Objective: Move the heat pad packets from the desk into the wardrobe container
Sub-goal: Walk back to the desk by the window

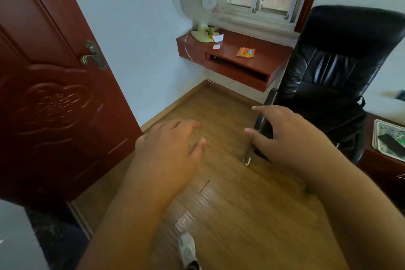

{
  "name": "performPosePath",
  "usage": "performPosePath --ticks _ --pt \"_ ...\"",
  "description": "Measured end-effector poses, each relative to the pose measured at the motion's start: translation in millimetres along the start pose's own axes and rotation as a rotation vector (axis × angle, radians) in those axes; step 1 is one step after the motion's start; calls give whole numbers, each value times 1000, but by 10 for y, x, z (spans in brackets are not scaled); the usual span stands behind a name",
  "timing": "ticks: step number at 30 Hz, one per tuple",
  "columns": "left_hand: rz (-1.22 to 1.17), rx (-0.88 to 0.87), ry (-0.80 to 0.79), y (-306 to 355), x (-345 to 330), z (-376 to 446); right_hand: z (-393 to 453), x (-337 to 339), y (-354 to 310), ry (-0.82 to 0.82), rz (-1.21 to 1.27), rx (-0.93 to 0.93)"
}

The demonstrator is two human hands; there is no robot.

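Note:
An orange heat pad packet (246, 52) lies flat on the red wall-mounted desk (269, 59) under the window, far ahead of me. My left hand (168, 151) hovers over the wooden floor with relaxed fingers, holding nothing. My right hand (282, 133) is also spread and holds nothing, in front of the black office chair (333, 68). Both hands are well short of the desk. No wardrobe or container is in view.
A dark red door (50, 85) stands open on the left. A pale desk fan (203, 6) and small white paper pieces (217, 38) sit at the desk's left end. The chair stands beside the desk. A second surface at right carries a tray (388, 138).

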State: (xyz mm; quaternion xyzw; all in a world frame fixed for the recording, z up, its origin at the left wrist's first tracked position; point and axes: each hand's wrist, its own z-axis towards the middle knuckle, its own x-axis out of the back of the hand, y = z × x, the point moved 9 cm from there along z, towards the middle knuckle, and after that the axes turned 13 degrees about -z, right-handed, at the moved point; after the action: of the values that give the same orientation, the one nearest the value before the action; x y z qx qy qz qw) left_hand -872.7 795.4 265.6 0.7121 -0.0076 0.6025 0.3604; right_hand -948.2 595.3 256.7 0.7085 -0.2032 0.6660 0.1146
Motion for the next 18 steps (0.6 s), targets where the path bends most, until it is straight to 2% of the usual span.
performPosePath --ticks 7,14,18 --pt "-14 -64 -43 -164 -39 1139 909 59 -1 -2 -16 -73" --pt "-30 -169 -74 -237 215 2453 1963 341 -127 41 -49 -175" --pt "-15 -188 -99 -356 234 3040 2451 240 -199 32 -33 -215"
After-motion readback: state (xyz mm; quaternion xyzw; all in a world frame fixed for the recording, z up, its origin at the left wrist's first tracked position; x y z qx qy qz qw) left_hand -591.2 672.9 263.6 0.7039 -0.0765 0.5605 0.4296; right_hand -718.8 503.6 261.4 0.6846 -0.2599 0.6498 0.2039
